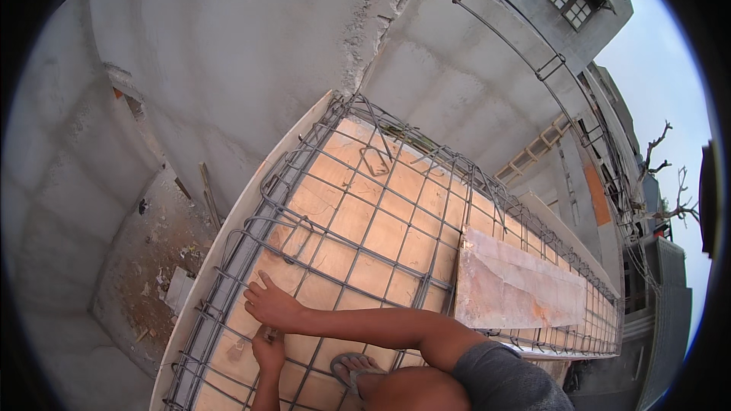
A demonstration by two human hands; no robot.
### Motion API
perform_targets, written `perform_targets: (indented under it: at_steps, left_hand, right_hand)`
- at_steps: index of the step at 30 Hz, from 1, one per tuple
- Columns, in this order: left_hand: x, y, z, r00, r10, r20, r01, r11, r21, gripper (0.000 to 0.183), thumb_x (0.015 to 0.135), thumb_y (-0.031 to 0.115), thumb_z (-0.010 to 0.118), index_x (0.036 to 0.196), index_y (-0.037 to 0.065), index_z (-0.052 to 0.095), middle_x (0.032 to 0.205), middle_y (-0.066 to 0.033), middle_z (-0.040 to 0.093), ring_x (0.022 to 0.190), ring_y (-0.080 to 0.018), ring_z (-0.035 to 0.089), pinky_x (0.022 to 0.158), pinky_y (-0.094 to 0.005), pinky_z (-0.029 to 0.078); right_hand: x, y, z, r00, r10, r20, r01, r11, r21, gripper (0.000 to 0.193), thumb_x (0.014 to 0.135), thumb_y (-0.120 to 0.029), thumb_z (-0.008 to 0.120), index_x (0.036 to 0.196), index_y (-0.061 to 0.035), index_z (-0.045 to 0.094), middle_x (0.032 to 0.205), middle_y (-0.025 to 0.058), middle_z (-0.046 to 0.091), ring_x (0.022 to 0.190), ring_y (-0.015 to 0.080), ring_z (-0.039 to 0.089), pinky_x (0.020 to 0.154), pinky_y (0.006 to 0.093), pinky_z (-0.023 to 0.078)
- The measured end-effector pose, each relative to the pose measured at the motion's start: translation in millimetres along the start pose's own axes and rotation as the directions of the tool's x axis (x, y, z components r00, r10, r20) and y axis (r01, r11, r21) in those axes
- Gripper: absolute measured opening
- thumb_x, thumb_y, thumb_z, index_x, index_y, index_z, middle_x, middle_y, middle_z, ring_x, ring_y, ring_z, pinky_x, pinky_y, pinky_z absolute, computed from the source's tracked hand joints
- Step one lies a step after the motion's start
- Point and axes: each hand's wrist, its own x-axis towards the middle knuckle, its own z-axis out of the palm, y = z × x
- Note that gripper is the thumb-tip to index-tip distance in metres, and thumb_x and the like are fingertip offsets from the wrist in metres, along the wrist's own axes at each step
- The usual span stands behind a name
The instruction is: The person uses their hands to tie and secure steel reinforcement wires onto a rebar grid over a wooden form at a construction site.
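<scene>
My right hand (271, 306) reaches in from the right across a grid of steel reinforcing bars (346, 286), its fingers apart over the bars near the left edge. Just below it, my left hand (268, 351) is closed around something small and brownish, mostly hidden by the fingers; its kind is not clear. Both hands are close together beside a row of bent bar ends and hooked loops. Under the grid lies pale plywood (335, 160). My sandalled foot (358, 371) rests on the grid at the lower middle, next to my bent knee.
A stained board (521, 281) lies across the bars at right. A raised formwork edge (190, 297) borders the left side, with a drop to a rubble-strewn floor (156, 259). Grey walls (221, 46) rise behind; a bent rebar frame (495, 19) arches at upper right, above a wooden ladder (537, 148).
</scene>
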Motion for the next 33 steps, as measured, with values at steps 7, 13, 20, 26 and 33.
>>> perform_targets:
  at_steps: [7, 13, 20, 26, 33]
  left_hand:
    - [12, -20, 11, 0.968, -0.161, 0.191, 0.168, 0.985, -0.023, 0.026, 0.095, 0.021, 0.067, 0.106, -0.001, 0.074, 0.079, -0.013, 0.071, 0.071, -0.0198, 0.067, 0.07, -0.0348, 0.051]
    - [1, -16, 4, 0.994, -0.099, 0.037, 0.094, 0.988, 0.12, 0.029, 0.095, 0.03, 0.068, 0.103, 0.004, 0.078, 0.086, -0.0128, 0.075, 0.079, -0.0227, 0.071, 0.076, -0.0355, 0.052]
    - [6, -32, 12, 0.987, -0.12, 0.104, 0.12, 0.993, 0.007, 0.03, 0.094, 0.033, 0.069, 0.102, 0.006, 0.078, 0.086, -0.0116, 0.076, 0.082, -0.0224, 0.072, 0.075, -0.0341, 0.053]
    - [8, -35, 20, 0.992, -0.107, 0.071, 0.108, 0.994, -0.01, 0.032, 0.093, 0.037, 0.071, 0.102, 0.007, 0.079, 0.085, -0.0097, 0.077, 0.078, -0.021, 0.072, 0.072, -0.0333, 0.053]
    - [7, 2, 15, 0.986, -0.093, 0.139, 0.077, 0.99, 0.115, 0.043, 0.095, 0.051, 0.064, 0.108, 0.013, 0.079, 0.091, -0.0111, 0.076, 0.087, -0.0294, 0.073, 0.078, -0.038, 0.054]
  right_hand:
    - [-112, -48, 0, 0.733, 0.559, 0.387, -0.613, 0.297, 0.732, 0.026, 0.094, -0.012, 0.066, 0.119, -0.007, 0.064, 0.1, 0.0185, 0.068, 0.075, 0.0286, 0.067, 0.069, 0.0409, 0.053]
    - [-111, -59, 12, 0.656, 0.555, 0.512, -0.644, 0.058, 0.763, 0.037, 0.094, -0.006, 0.064, 0.13, -0.0035, 0.055, 0.095, 0.022, 0.069, 0.069, 0.0269, 0.069, 0.07, 0.0379, 0.054]
    - [-120, -57, 30, 0.803, 0.47, 0.367, -0.542, 0.317, 0.778, 0.049, 0.094, -0.019, 0.067, 0.136, -0.0026, 0.046, 0.11, 0.0262, 0.068, 0.1, 0.0391, 0.069, 0.085, 0.0476, 0.054]
    - [-93, -47, -21, 0.657, 0.369, 0.658, -0.728, 0.536, 0.427, 0.049, 0.092, -0.032, 0.068, 0.13, -0.0043, 0.054, 0.12, 0.025, 0.066, 0.105, 0.0404, 0.068, 0.089, 0.05, 0.055]
    - [-120, -39, -9, 0.811, 0.354, 0.466, -0.555, 0.717, 0.421, 0.041, 0.088, -0.034, 0.072, 0.118, -0.0093, 0.058, 0.127, 0.0201, 0.063, 0.095, 0.0388, 0.07, 0.081, 0.0499, 0.057]
